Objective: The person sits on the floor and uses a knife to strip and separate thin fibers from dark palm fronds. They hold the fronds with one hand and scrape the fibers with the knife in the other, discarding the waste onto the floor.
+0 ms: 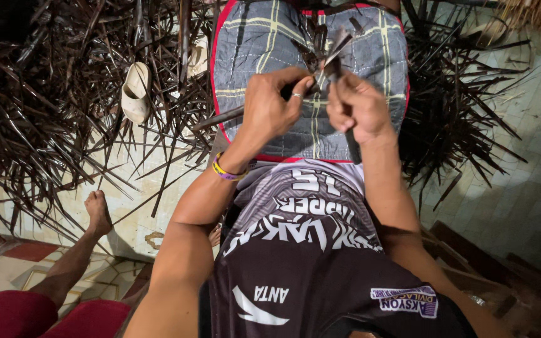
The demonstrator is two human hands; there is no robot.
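Note:
My left hand [272, 106] pinches a long dark dried leaf strip [220, 117] that runs out to the left, a ring on one finger and a yellow and purple band [225, 171] at the wrist. My right hand [357, 107] is closed around a dark knife handle [352, 149], with the blade [334, 55] pointing up and away against the strip. Both hands meet above a grey checked cushion with red edging [370, 56] lying across my lap.
Piles of dark dried leaf strips [51, 94] lie left and right [452, 106] on the pale tiled floor. A beige sandal [136, 91] sits among the left pile. Another person's bare foot [98, 211] and red shorts [14, 316] are lower left. Wooden furniture [502, 275] is lower right.

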